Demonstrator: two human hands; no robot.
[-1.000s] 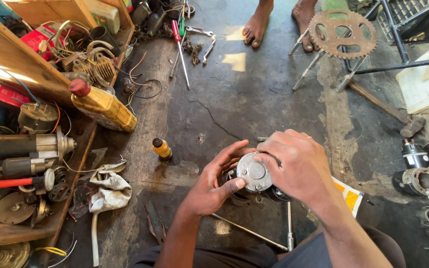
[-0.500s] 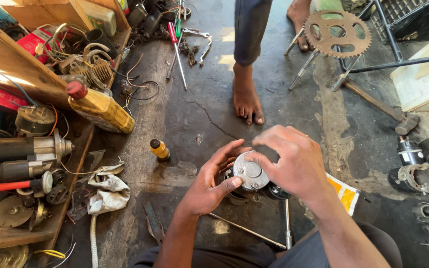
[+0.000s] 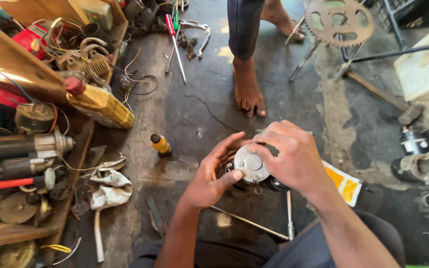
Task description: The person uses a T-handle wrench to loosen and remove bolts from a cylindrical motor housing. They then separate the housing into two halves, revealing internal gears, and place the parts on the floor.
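Oil-stained concrete workshop floor [image 3: 209,109]. Round silver metal motor cap [image 3: 250,165] at centre, clamped between left hand [image 3: 213,174] and right hand [image 3: 291,155]. Bystander's bare foot [image 3: 248,89], at twelve o'clock, newly stepped closer; grip unchanged.

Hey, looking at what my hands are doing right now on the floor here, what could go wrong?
Both hands, left hand and right hand, grip the round metal motor part over a dark, stained floor; a slip could drop it. Another person's bare foot stands close, so a dropped part or the loose metal rods could hurt it. The small yellow bottle nearby could get knocked over.
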